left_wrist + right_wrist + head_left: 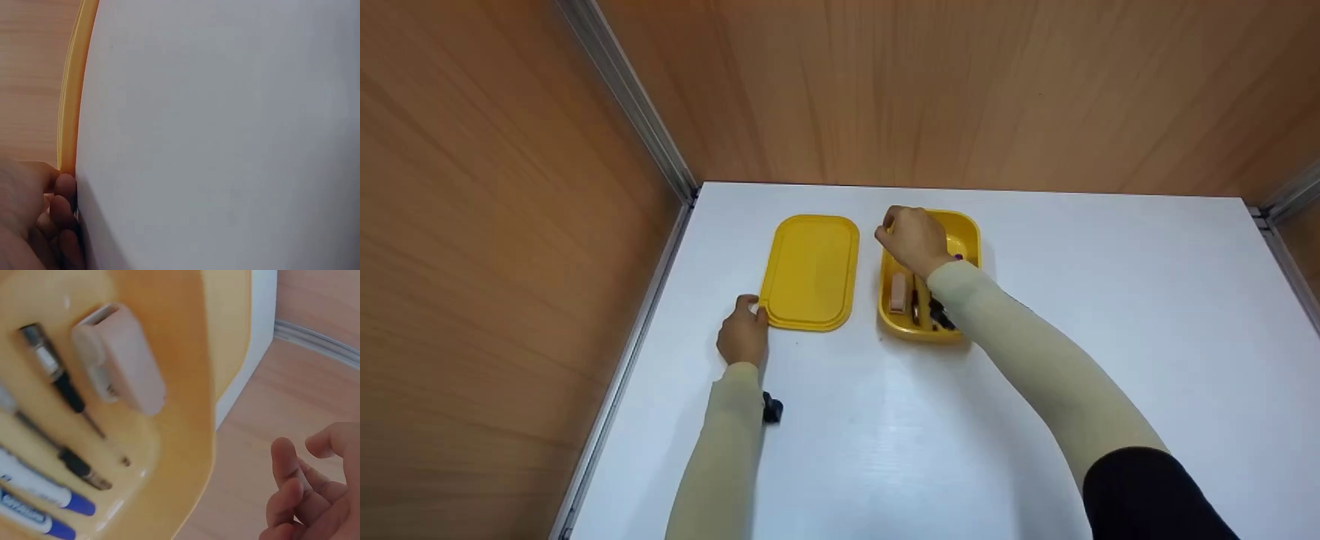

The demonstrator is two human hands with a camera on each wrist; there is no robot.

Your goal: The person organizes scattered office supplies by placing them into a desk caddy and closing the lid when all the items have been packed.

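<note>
A flat yellow lid [810, 270] lies on the white table [1072, 315], with an open yellow tray [969, 234] just to its right. My left hand [745, 324] pinches the lid's near left corner; in the left wrist view its fingertips [63, 203] press against the lid's edge [70, 101]. My right hand [909, 237] hovers over the tray's far left part, fingers loosely curled and holding nothing [301, 486]. In the tray [188, 439] lie a pink stapler [121, 363], a dark pen [59, 382] and blue-capped markers [42, 492].
Wooden walls [502, 225] close in the table at the left and back, with a metal rail [622, 82] in the corner. A small black item [772, 409] sits beside my left sleeve. Bare white tabletop stretches to the right and front.
</note>
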